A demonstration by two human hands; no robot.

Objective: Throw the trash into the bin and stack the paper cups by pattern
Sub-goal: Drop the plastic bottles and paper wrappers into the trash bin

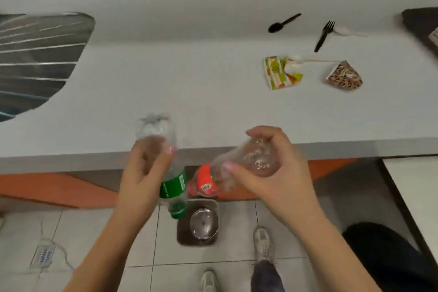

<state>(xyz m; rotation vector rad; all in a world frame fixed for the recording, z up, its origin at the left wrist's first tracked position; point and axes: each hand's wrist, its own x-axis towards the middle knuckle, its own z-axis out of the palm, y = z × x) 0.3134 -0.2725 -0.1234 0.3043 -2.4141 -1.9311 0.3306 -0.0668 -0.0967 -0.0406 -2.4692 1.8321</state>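
Observation:
My left hand (144,173) grips an empty clear bottle with a green label (173,187), its green cap pointing down. My right hand (267,173) grips an empty clear bottle with a red label (203,182), neck tilted down to the left. Both bottles hang past the counter's front edge, above a small brown bin (182,232) on the floor that holds a clear plastic item. On the white counter (166,83) lie a flattened fruit-patterned paper cup (277,73) and a flattened leopard-patterned paper cup (346,76).
A black spoon (282,23), a black fork (323,35) and white plastic cutlery (350,33) lie at the back right of the counter. A metal sink (35,61) is at the left. My shoes (262,242) stand on the tiled floor beside the bin.

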